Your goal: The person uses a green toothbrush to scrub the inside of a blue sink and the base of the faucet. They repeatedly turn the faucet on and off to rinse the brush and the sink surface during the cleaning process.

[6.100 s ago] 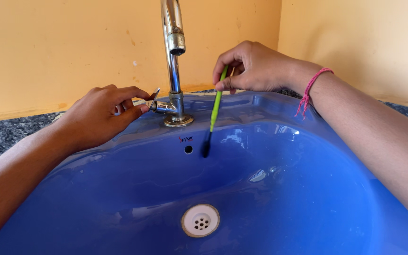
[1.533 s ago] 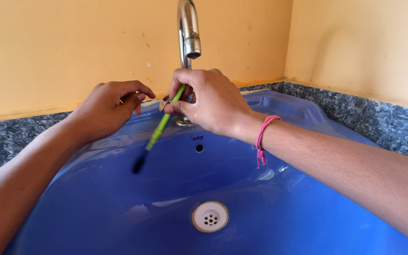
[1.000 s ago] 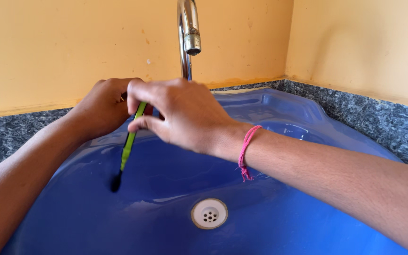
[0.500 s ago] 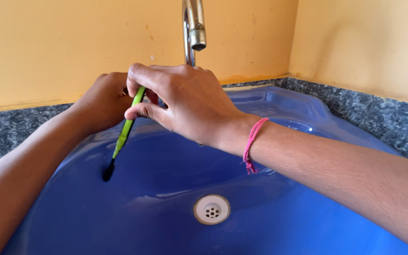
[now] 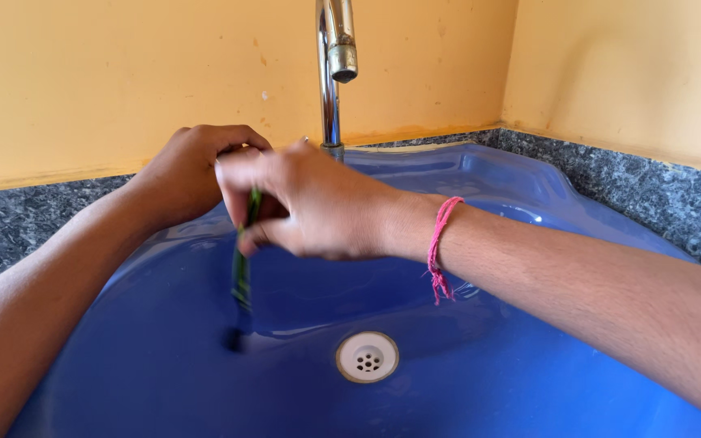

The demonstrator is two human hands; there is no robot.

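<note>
right hand [image 5: 310, 207] is pinched shut around a green brush [image 5: 242, 268] so its dark tip hangs below into the blue sink [image 5: 529, 349], while just behind it the left hand [image 5: 192, 170] is curled by the tap [image 5: 332, 73], its grip hidden.

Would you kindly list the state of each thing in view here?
Right hand: gripping the green brush, blurred.
Green brush: head down in the basin.
Left hand: curled by the tap's base, contents hidden.
Tap: no water running.
Blue sink: drain uncovered.
</note>
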